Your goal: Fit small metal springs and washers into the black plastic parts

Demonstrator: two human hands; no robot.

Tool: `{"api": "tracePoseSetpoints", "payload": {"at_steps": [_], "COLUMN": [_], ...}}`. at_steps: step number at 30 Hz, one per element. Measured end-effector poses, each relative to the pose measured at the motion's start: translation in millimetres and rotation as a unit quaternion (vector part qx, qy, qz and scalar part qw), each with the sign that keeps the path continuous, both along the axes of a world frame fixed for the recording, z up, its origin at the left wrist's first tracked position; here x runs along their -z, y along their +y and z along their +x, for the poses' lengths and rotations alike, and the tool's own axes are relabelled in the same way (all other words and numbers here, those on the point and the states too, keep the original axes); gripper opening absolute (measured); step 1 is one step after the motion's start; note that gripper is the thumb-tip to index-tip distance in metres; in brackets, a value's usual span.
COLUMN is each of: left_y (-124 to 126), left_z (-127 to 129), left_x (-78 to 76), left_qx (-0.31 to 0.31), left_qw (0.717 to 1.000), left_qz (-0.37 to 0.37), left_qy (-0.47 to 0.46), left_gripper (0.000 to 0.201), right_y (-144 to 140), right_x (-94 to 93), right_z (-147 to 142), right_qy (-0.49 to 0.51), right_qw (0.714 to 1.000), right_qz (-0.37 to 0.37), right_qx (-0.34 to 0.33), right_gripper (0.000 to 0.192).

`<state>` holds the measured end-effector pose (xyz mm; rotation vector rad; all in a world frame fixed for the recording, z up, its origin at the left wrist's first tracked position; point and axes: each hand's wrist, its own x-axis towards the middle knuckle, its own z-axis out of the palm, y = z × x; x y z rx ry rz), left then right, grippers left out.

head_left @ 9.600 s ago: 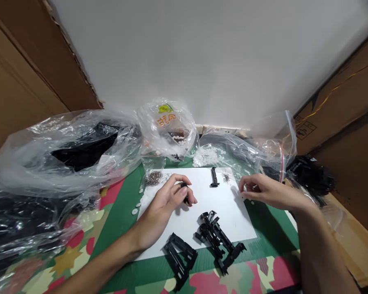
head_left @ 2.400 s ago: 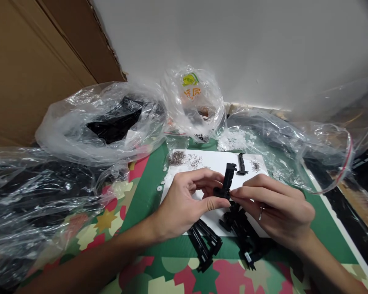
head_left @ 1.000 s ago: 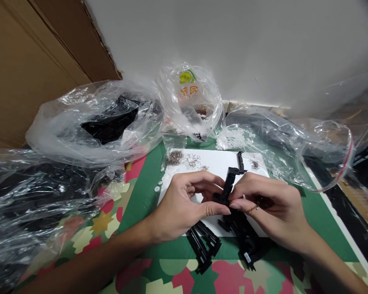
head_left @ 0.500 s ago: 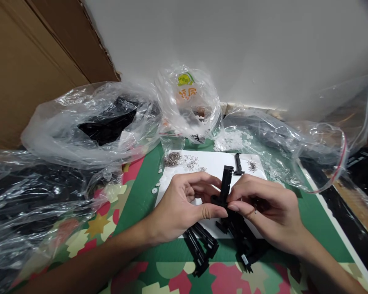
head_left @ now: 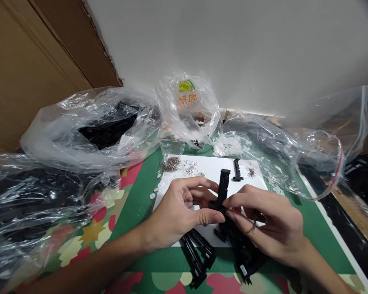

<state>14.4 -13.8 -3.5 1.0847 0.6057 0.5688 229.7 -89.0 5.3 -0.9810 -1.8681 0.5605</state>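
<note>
My left hand [head_left: 184,212] is closed around the side of a narrow black plastic part [head_left: 223,183], which stands upright between thumb and fingers. A round black ring sits at its lower end. My right hand [head_left: 266,220] meets the part from the other side, thumb and forefinger pinched at its edge; whatever is between these fingertips is hidden. A thin metal piece [head_left: 254,225] sticks out from under the curled fingers of this hand. Below lie more black plastic parts [head_left: 241,249], with two long ones [head_left: 196,255] to the left.
A white board [head_left: 214,163] on the green mat [head_left: 141,179] bears small wire pieces [head_left: 171,163], another little pile [head_left: 250,171] and one black part [head_left: 237,169]. White discs [head_left: 231,143] lie behind. Clear plastic bags [head_left: 187,106] line the wall; a cardboard box [head_left: 49,45] stands left.
The view has tilted slightly up, so the scene sits lower. The right fingers have shifted a little at the part, and more of the thin metal piece shows beneath them.
</note>
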Motion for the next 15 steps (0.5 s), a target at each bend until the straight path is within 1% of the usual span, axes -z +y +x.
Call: {"api": "tracePoseSetpoints", "payload": {"at_steps": [4, 9, 11, 15], "left_y": [1.1, -0.1, -0.9, -2.1], "left_z": [-2.5, -3.4, -3.2, -2.8], "left_x": [2.0, 5.1, 5.6, 5.7], "left_qx": [-0.004, -0.005, -0.006, -0.002], "left_qw": [1.0, 1.0, 0.999, 0.999], "left_qz": [0.005, 0.028, 0.027, 0.018], "left_qy": [0.016, 0.012, 0.02, 0.027], "left_gripper": [0.046, 0.04, 0.044, 0.055], "right_y": [1.6, 1.9, 1.8, 1.2], "right_x": [-2.7, -2.5, -0.8, 1.0], "right_z": [0.5, -1.8, -2.5, -3.7], "right_qy": [0.009, 0.043, 0.061, 0.086], "right_qw": [1.0, 0.999, 0.998, 0.995], "right_qz": [-0.001, 0.006, -0.003, -0.047], "right_qx": [-0.006, -0.003, 0.002, 0.011], "right_gripper": [0.021, 0.015, 0.014, 0.012]}}
